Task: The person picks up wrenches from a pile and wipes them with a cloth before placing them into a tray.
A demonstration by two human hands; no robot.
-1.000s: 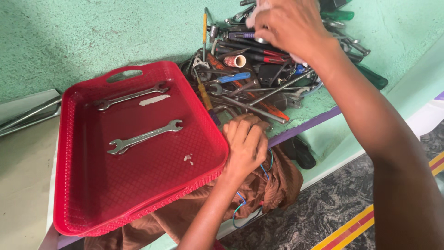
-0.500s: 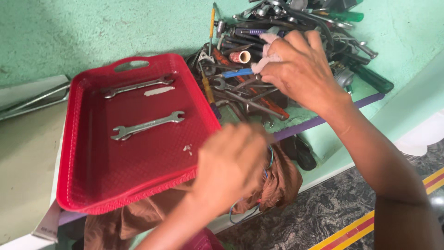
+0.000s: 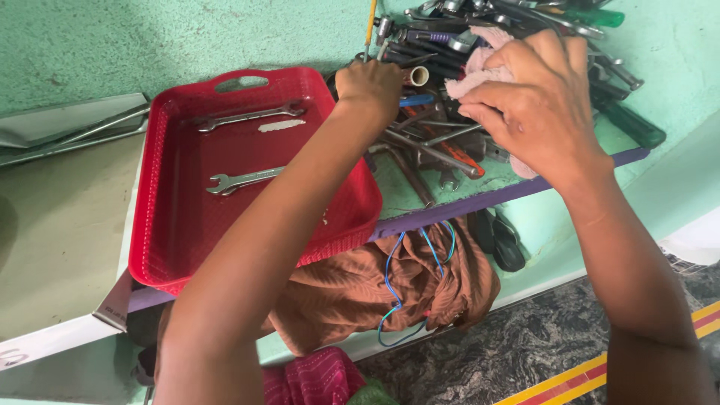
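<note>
A: What's changed since half a second ago?

B: Left hand (image 3: 369, 84) was low over the near edge of the red tray (image 3: 161, 187), blurred. Now it's up at the left edge of the tool pile (image 3: 450, 142), forearm stretched across the tray's right side. Right hand (image 3: 544, 105) is much where it was, on the pile.

A: Left hand's pose?

B: Curled into a loose fist, knuckles up, at the pile's edge beside a short cream tube (image 3: 417, 76). Fingers are tucked under; can't tell whether they're closed on anything.

A: Right?

B: Palm down, fingers bent and spread, pressing a pale pink rag (image 3: 480, 71) onto the tools. It's got the rag under the fingers, bunched at the fingertips.

A: Tray contents?

B: Two open-end spanners: upper spanner (image 3: 247, 116) near the handle end, lower spanner (image 3: 244, 180) mid-tray, partly covered by the left forearm. Small pale strip (image 3: 281, 126) just below the upper one.

A: Anything else?

B: Tray and pile sit on a green table (image 3: 75, 45) with a purple front edge. Brown cloth (image 3: 352, 285) with blue wires (image 3: 390, 270) hangs beneath it. Green-handled screwdriver (image 3: 634, 124) at the pile's right.
</note>
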